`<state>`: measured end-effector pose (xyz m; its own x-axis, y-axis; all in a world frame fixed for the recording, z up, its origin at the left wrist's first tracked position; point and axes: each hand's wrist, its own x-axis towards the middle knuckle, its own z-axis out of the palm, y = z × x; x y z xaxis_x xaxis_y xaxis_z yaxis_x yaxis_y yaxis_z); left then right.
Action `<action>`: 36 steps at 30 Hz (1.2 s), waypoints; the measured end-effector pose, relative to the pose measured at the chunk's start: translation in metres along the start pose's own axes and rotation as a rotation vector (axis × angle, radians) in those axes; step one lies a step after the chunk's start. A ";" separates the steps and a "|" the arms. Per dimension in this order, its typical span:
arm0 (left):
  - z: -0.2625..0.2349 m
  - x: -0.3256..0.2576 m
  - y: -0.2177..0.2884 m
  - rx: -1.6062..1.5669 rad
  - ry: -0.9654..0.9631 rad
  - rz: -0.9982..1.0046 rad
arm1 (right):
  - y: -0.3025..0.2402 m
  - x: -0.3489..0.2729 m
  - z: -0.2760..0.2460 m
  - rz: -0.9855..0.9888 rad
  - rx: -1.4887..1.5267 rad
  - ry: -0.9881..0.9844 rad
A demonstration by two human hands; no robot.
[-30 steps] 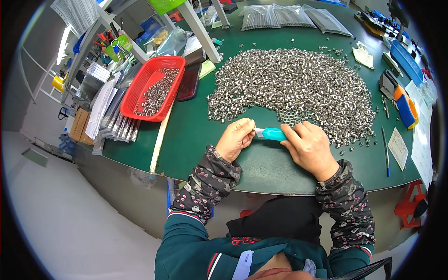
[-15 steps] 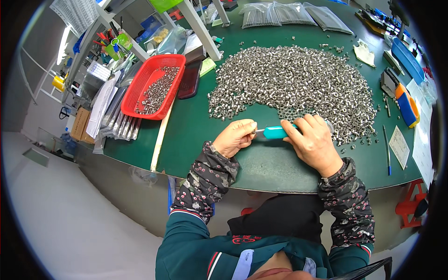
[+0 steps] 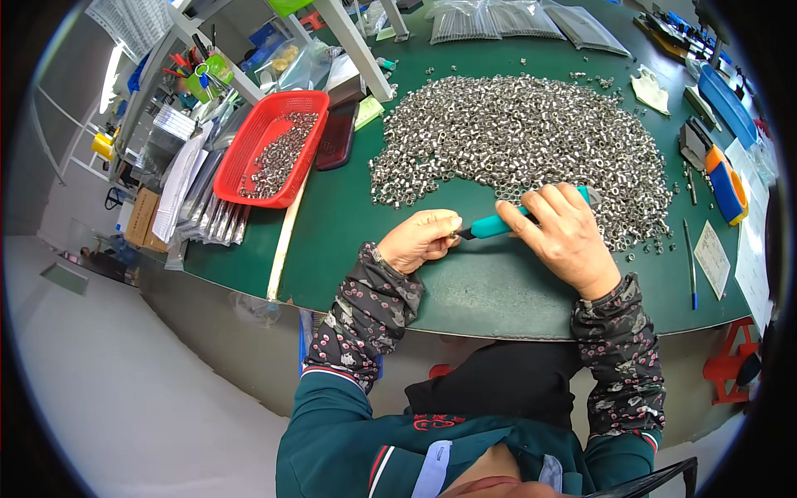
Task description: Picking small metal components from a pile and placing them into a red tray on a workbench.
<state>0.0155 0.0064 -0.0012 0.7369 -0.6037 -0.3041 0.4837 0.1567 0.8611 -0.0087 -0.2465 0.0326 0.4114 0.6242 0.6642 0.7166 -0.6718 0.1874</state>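
Note:
My right hand (image 3: 566, 236) is wrapped round a utility knife with a teal handle (image 3: 491, 226). The blade end points left, to the fingertips of my left hand (image 3: 418, 239). Thumb and fingers of that hand pinch a small metal piece (image 3: 454, 236), mostly hidden, and the blade reaches it; whether it touches cannot be made out. Just beyond both hands spreads a large pile of small, shiny metal rings (image 3: 523, 124) on the green table (image 3: 490, 295).
A red plastic basket (image 3: 231, 166) with more metal pieces stands at the left, by stacked clear bags (image 3: 214, 203). Plastic packs (image 3: 465, 23) lie at the far edge. On the right are a pen (image 3: 691, 266), a paper card (image 3: 712, 259) and an orange-and-blue tool (image 3: 727, 189).
The knife has tilted, its rear end swinging up and away while its blade stays by my left fingertips. My right hand has shifted slightly right; my left hand has hardly moved.

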 end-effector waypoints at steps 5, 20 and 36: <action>0.006 0.000 0.002 0.061 0.017 -0.013 | 0.001 0.004 -0.004 -0.041 -0.049 0.032; -0.001 0.004 -0.011 -0.188 -0.026 0.371 | -0.014 -0.013 0.007 0.313 0.302 -0.040; 0.003 0.006 -0.015 -0.157 0.053 0.397 | -0.020 -0.012 0.012 0.430 0.391 -0.133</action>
<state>0.0116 -0.0022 -0.0148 0.9018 -0.4319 0.0140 0.2207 0.4881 0.8444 -0.0217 -0.2359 0.0119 0.7594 0.3901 0.5207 0.6141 -0.6941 -0.3756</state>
